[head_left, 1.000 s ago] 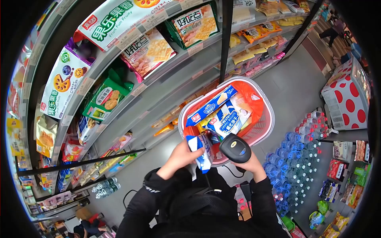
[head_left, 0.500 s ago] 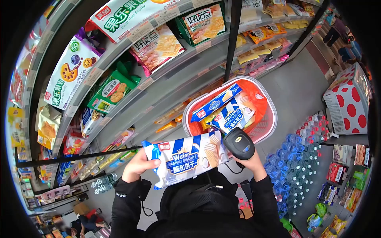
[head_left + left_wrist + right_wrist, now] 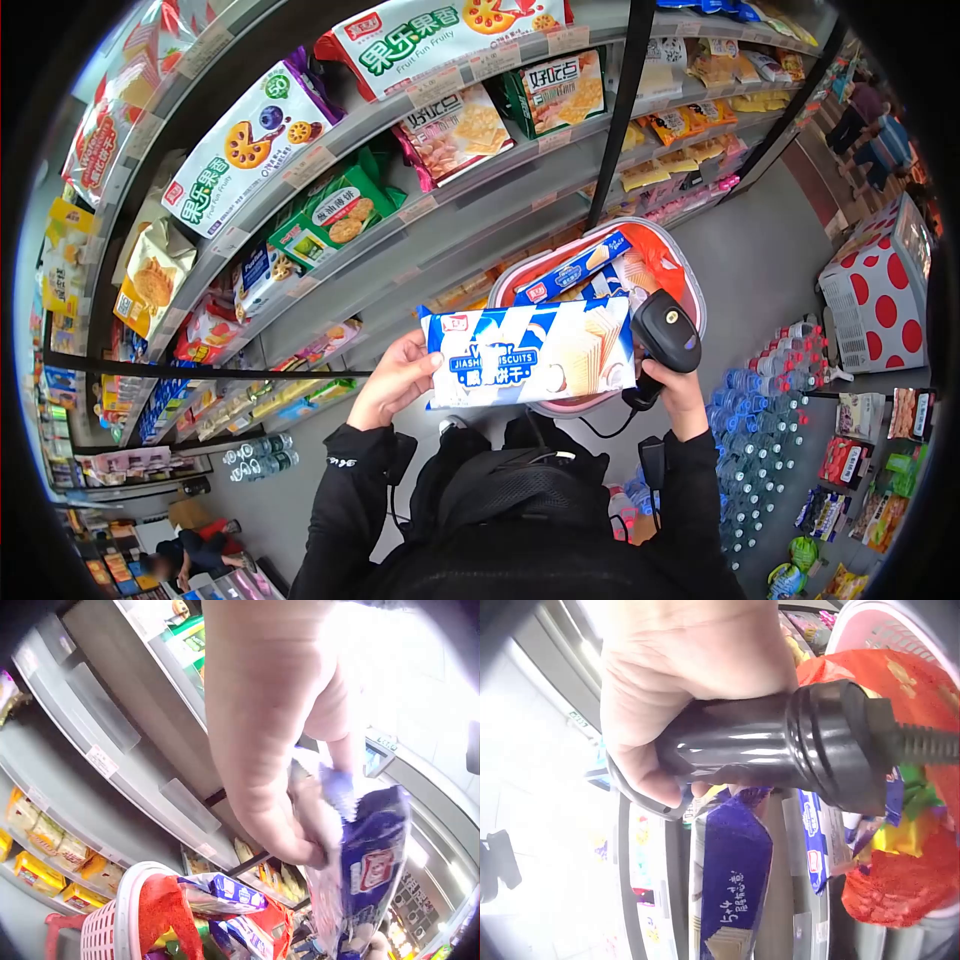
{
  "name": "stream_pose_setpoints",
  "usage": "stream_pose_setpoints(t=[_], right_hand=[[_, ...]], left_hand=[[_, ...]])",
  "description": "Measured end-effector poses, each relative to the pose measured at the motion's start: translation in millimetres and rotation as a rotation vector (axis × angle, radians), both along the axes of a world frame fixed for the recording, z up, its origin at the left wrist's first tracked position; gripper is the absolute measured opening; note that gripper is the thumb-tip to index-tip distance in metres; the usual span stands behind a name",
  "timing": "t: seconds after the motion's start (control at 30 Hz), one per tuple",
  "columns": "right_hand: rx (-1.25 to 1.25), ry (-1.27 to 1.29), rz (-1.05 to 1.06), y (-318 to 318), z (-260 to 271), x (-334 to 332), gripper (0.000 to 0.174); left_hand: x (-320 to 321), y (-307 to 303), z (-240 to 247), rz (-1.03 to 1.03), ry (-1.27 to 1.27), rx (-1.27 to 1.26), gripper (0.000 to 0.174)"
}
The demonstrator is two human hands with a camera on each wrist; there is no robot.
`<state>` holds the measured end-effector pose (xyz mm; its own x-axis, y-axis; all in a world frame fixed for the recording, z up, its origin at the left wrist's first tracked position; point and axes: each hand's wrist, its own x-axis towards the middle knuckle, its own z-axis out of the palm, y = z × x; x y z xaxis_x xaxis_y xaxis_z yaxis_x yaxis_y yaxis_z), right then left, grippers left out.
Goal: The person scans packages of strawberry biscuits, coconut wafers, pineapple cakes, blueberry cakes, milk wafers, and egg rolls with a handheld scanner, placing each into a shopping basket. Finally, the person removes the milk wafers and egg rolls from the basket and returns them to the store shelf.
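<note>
In the head view my left hand (image 3: 400, 378) pinches the left end of a blue-and-white wafer biscuit pack (image 3: 530, 365), its printed front facing up. The left wrist view shows thumb and fingers bent over the crimped end of the pack. My right hand (image 3: 682, 400) grips a black barcode scanner (image 3: 668, 330) by its handle, with a cable (image 3: 926, 742) running from the handle's base. The scanner's head overlaps the pack's right end in the head view, and the right fingertips (image 3: 673, 793) are close by that end in the right wrist view.
Below the pack, a pink-and-white shopping basket (image 3: 105, 937) holds a red bag (image 3: 885, 889) and several snack packs. Shelves of biscuits (image 3: 340, 215) curve along the left and far side. Bottled drinks (image 3: 755, 450) and a red-dotted box (image 3: 880, 285) stand on the right.
My left hand has brought the wafer pack up from the basket's near side and turned its broad front upward. Pack and scanner have since shifted right in view, the pack now more level.
</note>
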<state>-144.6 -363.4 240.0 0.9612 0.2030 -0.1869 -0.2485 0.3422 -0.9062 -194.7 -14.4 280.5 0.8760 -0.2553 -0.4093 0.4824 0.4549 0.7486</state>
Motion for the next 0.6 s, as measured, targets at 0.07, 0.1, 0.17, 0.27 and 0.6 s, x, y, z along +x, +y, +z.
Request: stream_pose_setpoints(t=[0.07, 0.1, 0.17, 0.27, 0.6], right_hand=[[0.012, 0.002, -0.013, -5, 0, -1, 0.038], [-0.011, -0.006, 0.035, -5, 8, -2, 0.038], [-0.056, -0.04, 0.081, -5, 21, -7, 0.041], [-0.165, -0.182, 0.171, 0, 29, -12, 0.054], [-0.199, -0.409, 0.265, 1, 54, -32, 0.039]], left_hand=[[3, 0, -6, -0.002, 0.002, 0.004, 0.045], [5, -1, -9, -0.003, 0.012, 0.009, 0.042], [11, -5, -12, -0.023, -0.018, 0.042, 0.04], [25, -18, -27, 0.121, 0.059, 0.17, 0.048], [49, -50, -65, 0.24, 0.168, -0.103, 0.061]])
